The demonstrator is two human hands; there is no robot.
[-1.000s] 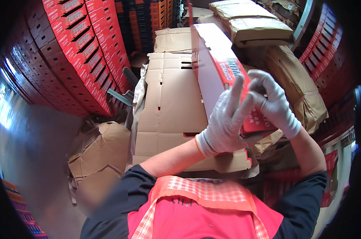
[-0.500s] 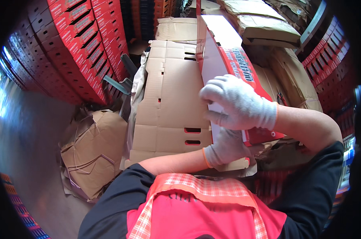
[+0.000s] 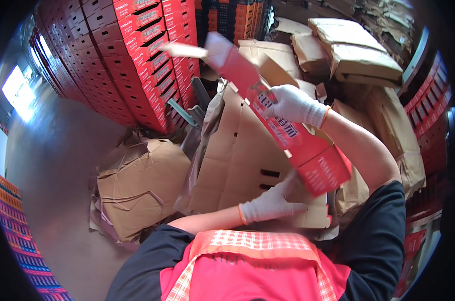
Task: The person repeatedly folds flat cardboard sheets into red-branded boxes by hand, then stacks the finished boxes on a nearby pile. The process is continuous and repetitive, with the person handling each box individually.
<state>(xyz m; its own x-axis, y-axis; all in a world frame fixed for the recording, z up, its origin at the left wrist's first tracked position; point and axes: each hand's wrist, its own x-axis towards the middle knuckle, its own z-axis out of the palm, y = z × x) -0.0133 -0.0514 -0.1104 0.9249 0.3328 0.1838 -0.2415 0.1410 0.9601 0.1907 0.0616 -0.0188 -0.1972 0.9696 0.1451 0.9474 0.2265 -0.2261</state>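
A partly folded red cardboard carton [image 3: 313,153], printed on its side, hangs slanted over a stack of flat brown cardboard blanks [image 3: 227,155]. My right hand [image 3: 297,105], in a white knit glove, is closed on the carton's upper edge. The carton's far end and a pale flap there are blurred by motion. My left hand [image 3: 268,204], gloved alike, lies low over the near end of the blanks with thumb and fingers apart. It holds nothing, and its fingertips are just short of the carton's near end. The top blank has paired slots near that hand.
Tall stacks of red cartons [image 3: 137,60] rise at the far left. A brown paper-wrapped bundle [image 3: 142,185] tied with cord sits on the floor at left. More wrapped bundles [image 3: 365,62] lie at the far right, beside a metal post [image 3: 417,62].
The red carton has swung from nearly upright to a slant, its far end leaning left. My left hand has come off it. My right hand has moved away from me. The view has shifted left.
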